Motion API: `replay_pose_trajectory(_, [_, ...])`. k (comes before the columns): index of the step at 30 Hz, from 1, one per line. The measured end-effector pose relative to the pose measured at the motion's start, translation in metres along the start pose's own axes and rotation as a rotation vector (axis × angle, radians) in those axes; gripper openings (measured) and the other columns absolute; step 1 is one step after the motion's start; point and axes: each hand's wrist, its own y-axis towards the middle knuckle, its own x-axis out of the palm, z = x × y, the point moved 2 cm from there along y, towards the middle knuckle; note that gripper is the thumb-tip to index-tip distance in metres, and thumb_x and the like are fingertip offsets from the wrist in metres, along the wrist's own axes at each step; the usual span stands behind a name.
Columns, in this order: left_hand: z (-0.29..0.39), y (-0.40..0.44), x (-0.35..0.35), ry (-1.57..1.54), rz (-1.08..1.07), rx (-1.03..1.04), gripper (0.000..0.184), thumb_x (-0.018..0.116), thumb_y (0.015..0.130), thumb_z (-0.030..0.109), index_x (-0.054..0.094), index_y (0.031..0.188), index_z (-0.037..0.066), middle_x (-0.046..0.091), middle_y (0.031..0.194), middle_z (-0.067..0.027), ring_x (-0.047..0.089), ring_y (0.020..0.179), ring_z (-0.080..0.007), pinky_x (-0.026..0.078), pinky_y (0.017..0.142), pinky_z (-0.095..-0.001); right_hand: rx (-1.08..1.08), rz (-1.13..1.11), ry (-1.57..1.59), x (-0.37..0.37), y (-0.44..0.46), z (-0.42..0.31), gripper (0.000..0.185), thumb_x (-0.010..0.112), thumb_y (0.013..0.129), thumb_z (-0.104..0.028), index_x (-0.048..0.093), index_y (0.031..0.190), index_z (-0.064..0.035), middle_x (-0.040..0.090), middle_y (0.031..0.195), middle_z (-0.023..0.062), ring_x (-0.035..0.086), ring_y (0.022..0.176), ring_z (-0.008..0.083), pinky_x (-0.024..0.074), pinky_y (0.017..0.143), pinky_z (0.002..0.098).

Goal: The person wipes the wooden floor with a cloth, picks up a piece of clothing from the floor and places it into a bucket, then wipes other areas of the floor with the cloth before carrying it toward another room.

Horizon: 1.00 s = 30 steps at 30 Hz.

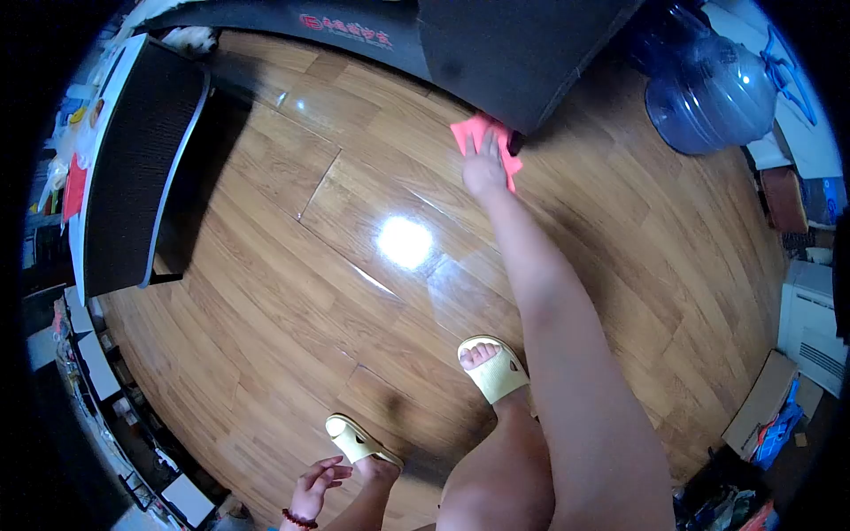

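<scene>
My right hand (483, 170) reaches far forward, pressed down on a pink cloth (469, 133) with the fingers stretched over it. The cloth lies on the wooden floor (266, 221), against the lower corner of a large dark cabinet or counter (513, 62). Down near my left foot hangs my left hand (319, 485), its fingers loosely bent and apart, with nothing in them. A dark red bead bracelet (299, 520) circles that wrist. On my feet are pale yellow slippers (494, 373).
A big blue water bottle (699, 97) stands at the upper right. A dark-sided desk (142, 159) with a white top rises at the left. Along the right edge are a white appliance (813, 327) and cardboard (761, 403). Light glares off the floor's middle.
</scene>
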Motion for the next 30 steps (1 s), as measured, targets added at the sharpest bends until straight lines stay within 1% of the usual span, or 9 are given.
replay_pose_trajectory(4, [0.009,-0.002,-0.001,0.024,0.003,0.028,0.043,0.046,0.095,0.028,0.049,0.127,-0.001,0.064,0.111,-0.0162,0.061,0.105,-0.0248,0.045,0.090,-0.0358,-0.119,0.025,-0.314,0.014,-0.071,0.001,0.055,0.038,0.089,-0.014,0.030,0.143,-0.0030,0.023,0.145,0.0323,0.023,0.136,0.0421,0.0159,0.114,0.0446])
replay_pose_trajectory(7, [0.018,-0.001,0.001,0.029,0.006,0.019,0.042,0.046,0.095,0.026,0.049,0.127,0.000,0.065,0.110,-0.0154,0.061,0.105,-0.0240,0.045,0.090,-0.0354,-0.231,0.081,-0.308,0.019,-0.106,0.014,0.055,0.039,0.087,-0.014,0.034,0.140,-0.0002,0.024,0.144,0.0333,0.026,0.135,0.0421,0.0180,0.114,0.0442])
replay_pose_trajectory(8, [0.014,0.001,-0.001,0.015,0.006,0.010,0.041,0.046,0.095,0.025,0.049,0.127,0.000,0.065,0.110,-0.0151,0.061,0.104,-0.0235,0.045,0.090,-0.0352,-0.264,0.041,-0.295,0.001,-0.107,0.012,0.056,0.043,0.085,-0.008,0.035,0.140,-0.0015,0.025,0.143,0.0320,0.028,0.134,0.0415,0.0241,0.112,0.0429])
replay_pose_trajectory(12, [0.012,0.005,0.000,-0.001,-0.015,-0.011,0.041,0.046,0.095,0.025,0.049,0.127,-0.001,0.065,0.111,-0.0154,0.061,0.104,-0.0241,0.045,0.091,-0.0353,-0.326,0.104,-0.136,0.001,-0.057,0.032,0.053,0.040,0.088,-0.012,0.035,0.141,-0.0045,0.023,0.144,0.0332,0.024,0.137,0.0413,0.0206,0.114,0.0425])
replay_pose_trajectory(18, [0.017,0.004,0.007,0.011,-0.038,0.011,0.040,0.046,0.095,0.023,0.049,0.127,-0.001,0.064,0.111,-0.0154,0.061,0.105,-0.0245,0.045,0.091,-0.0358,-0.141,0.012,0.087,-0.015,-0.008,0.024,0.057,0.041,0.087,-0.007,0.031,0.143,-0.0070,0.017,0.147,0.0315,0.020,0.138,0.0407,0.0197,0.115,0.0409])
replay_pose_trajectory(21, [0.014,0.006,0.008,0.016,-0.054,0.033,0.040,0.046,0.095,0.023,0.049,0.127,-0.001,0.064,0.111,-0.0149,0.060,0.105,-0.0241,0.045,0.091,-0.0356,-0.115,0.096,-0.168,0.009,-0.037,0.014,0.055,0.040,0.086,-0.007,0.034,0.141,-0.0041,0.026,0.144,0.0298,0.023,0.137,0.0408,0.0187,0.114,0.0427])
replay_pose_trajectory(24, [0.018,0.006,0.012,0.017,-0.063,0.030,0.040,0.046,0.095,0.022,0.049,0.128,-0.001,0.064,0.110,-0.0146,0.060,0.106,-0.0237,0.045,0.091,-0.0351,-0.167,0.148,-0.081,0.010,-0.092,0.020,0.054,0.041,0.085,-0.007,0.036,0.139,-0.0019,0.028,0.143,0.0293,0.025,0.136,0.0400,0.0193,0.114,0.0433])
replay_pose_trajectory(27, [0.019,0.010,0.009,0.011,-0.058,0.021,0.040,0.046,0.095,0.021,0.049,0.128,-0.001,0.064,0.110,-0.0147,0.060,0.105,-0.0237,0.045,0.090,-0.0348,-0.340,0.080,-0.054,0.006,-0.125,0.053,0.052,0.042,0.085,-0.006,0.039,0.136,-0.0019,0.030,0.143,0.0288,0.027,0.136,0.0387,0.0212,0.113,0.0442])
replay_pose_trajectory(30, [0.022,0.009,0.008,0.016,-0.059,0.008,0.040,0.046,0.095,0.021,0.048,0.128,-0.001,0.064,0.111,-0.0150,0.060,0.105,-0.0240,0.045,0.090,-0.0347,-0.366,0.230,-0.324,0.023,-0.095,0.101,0.050,0.045,0.083,-0.005,0.045,0.133,-0.0036,0.032,0.142,0.0274,0.029,0.135,0.0382,0.0232,0.112,0.0455])
